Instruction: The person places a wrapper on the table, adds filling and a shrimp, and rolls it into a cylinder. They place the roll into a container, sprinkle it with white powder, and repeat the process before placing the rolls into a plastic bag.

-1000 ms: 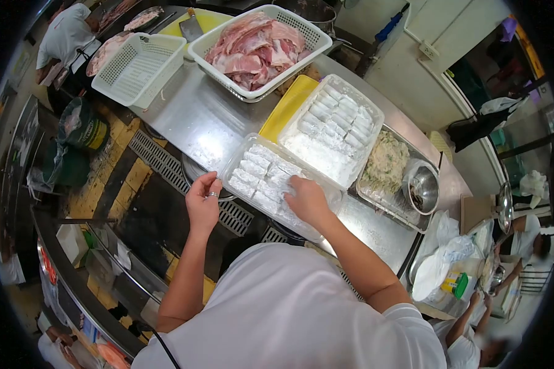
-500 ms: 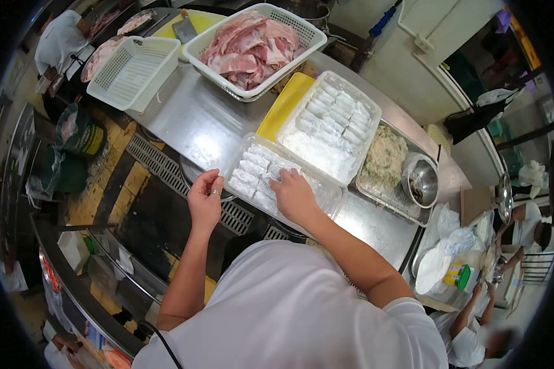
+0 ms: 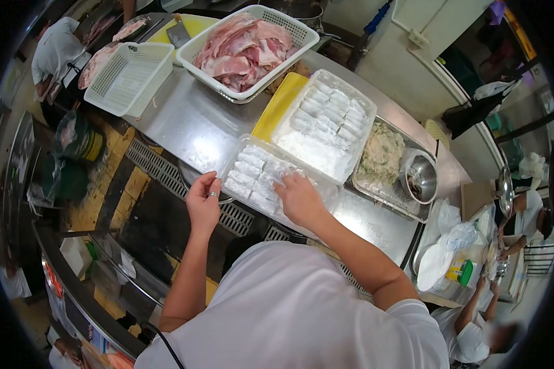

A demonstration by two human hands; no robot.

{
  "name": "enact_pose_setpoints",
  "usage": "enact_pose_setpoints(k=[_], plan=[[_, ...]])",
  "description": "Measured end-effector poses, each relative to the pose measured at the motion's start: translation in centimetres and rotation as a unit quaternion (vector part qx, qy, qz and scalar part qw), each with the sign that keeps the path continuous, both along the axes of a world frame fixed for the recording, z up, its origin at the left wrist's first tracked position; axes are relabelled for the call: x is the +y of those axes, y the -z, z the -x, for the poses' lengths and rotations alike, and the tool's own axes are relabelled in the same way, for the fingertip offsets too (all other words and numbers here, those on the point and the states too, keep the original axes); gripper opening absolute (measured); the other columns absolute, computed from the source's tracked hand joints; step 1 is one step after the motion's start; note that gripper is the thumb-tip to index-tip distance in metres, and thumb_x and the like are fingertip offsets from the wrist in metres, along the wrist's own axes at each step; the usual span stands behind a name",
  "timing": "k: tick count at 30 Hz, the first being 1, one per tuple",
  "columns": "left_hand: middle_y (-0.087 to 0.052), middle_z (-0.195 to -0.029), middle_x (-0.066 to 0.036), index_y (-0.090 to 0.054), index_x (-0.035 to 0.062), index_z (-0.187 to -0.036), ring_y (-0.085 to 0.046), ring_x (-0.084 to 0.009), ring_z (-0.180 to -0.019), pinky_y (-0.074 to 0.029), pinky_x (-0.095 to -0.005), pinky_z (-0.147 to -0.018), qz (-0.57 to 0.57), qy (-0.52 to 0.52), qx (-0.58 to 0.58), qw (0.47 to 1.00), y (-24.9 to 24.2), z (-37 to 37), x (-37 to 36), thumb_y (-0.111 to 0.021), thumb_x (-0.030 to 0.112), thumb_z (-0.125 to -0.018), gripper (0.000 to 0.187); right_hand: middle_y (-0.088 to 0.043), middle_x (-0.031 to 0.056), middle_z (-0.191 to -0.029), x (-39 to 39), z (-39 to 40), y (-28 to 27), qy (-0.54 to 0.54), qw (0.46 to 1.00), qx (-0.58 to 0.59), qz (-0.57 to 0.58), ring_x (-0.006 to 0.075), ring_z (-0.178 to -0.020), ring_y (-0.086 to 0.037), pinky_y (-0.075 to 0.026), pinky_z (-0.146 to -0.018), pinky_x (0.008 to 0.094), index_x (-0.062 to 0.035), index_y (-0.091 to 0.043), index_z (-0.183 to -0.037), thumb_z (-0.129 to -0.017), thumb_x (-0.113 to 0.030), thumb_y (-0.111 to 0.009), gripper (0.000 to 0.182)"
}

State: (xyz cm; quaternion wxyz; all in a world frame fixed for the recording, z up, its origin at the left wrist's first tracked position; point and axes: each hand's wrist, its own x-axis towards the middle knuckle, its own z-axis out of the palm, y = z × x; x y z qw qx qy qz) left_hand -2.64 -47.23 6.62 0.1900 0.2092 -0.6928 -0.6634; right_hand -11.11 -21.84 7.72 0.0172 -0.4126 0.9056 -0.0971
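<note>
A clear plastic tray (image 3: 331,200) holding several white, flour-dusted rolls (image 3: 245,170) lies at the counter's near edge. My right hand (image 3: 301,200) reaches into it from the right, its bent fingers down on a roll among white powder; the fingertips are partly hidden. Beside the tray's left corner is my left hand (image 3: 203,200), with a ring on one finger. Its fingers curl in toward the thumb, and I cannot make out anything between them. Just behind, a second plastic tray (image 3: 289,150) contains rows of similar white rolls (image 3: 329,111) and loose powder.
A metal tray (image 3: 406,212) with a pale, green-flecked mixture (image 3: 380,154) and a steel bowl (image 3: 420,175) stands on the right. Farther back are a white basket (image 3: 311,40) of raw meat (image 3: 243,49), another white basket (image 3: 129,77) and a yellow board (image 3: 280,107). Other people work nearby.
My right hand has shifted slightly right over the rolls, its fingers still down in the tray. The left hand stays by the tray corner. The whole view has moved a little.
</note>
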Motion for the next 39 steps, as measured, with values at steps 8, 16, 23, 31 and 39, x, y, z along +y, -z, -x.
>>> enact_pose_setpoints(k=[8,16,23,31,39], plan=[[-0.071,-0.106,-0.006,-0.067,-0.0052,-0.124,-0.065,-0.0104,-0.094,-0.053,-0.0254,-0.086,0.000,0.009,0.006,1.000,-0.3,0.7,0.7,-0.067,0.002,-0.101,0.024,-0.068,0.0154,-0.130,-1.1,-0.3,-1.1,-0.062,0.991,-0.115,-0.029,0.0384,-0.140,-0.053,-0.038,-0.119,0.0561,-0.0065,-0.067,-0.134,-0.094,-0.014,-0.059,0.042],[-0.071,-0.107,-0.008,-0.067,-0.0051,-0.124,-0.066,-0.0129,-0.097,-0.053,-0.0272,-0.088,-0.003,-0.001,-0.001,1.000,-0.8,0.5,0.9,-0.067,0.002,-0.101,0.024,-0.065,0.0173,-0.136,-2.6,0.7,-1.0,-0.075,0.987,-0.120,-0.082,0.0401,-0.141,-0.050,-0.038,-0.119,0.0556,-0.0087,-0.063,-0.141,-0.100,-0.032,-0.063,0.048],[-0.071,-0.106,-0.007,-0.067,-0.0049,-0.123,-0.065,-0.0121,-0.097,-0.053,-0.0270,-0.088,0.004,-0.019,-0.003,1.000,-0.5,-0.1,0.2,-0.067,0.002,-0.101,0.023,-0.064,0.0184,-0.136,-4.5,1.3,-0.1,-0.094,0.994,-0.047,0.004,0.0416,-0.141,-0.049,-0.039,-0.118,0.0563,-0.0051,-0.060,-0.143,-0.101,-0.035,-0.062,0.052],[-0.072,-0.104,-0.005,-0.068,-0.0043,-0.122,-0.065,-0.0102,-0.091,-0.053,-0.0258,-0.084,0.008,-0.041,0.012,0.999,-0.7,-1.3,0.5,-0.069,0.002,-0.100,0.022,-0.067,0.0230,-0.124,-2.3,6.3,-3.2,0.078,0.957,-0.156,0.232,0.0405,-0.119,-0.063,-0.051,-0.104,0.0457,0.0013,-0.067,-0.124,-0.093,-0.023,-0.069,0.039],[-0.073,-0.097,-0.001,-0.071,-0.0021,-0.117,-0.063,-0.0053,-0.085,-0.053,-0.0239,-0.079,-0.002,-0.028,-0.012,1.000,0.2,-4.3,5.8,-0.072,0.008,-0.100,0.020,-0.061,0.0270,-0.117,5.4,15.2,3.2,0.218,0.975,0.005,0.042,0.0441,-0.113,-0.060,-0.052,-0.096,0.0508,0.0043,-0.063,-0.111,-0.086,-0.015,-0.070,0.032]])
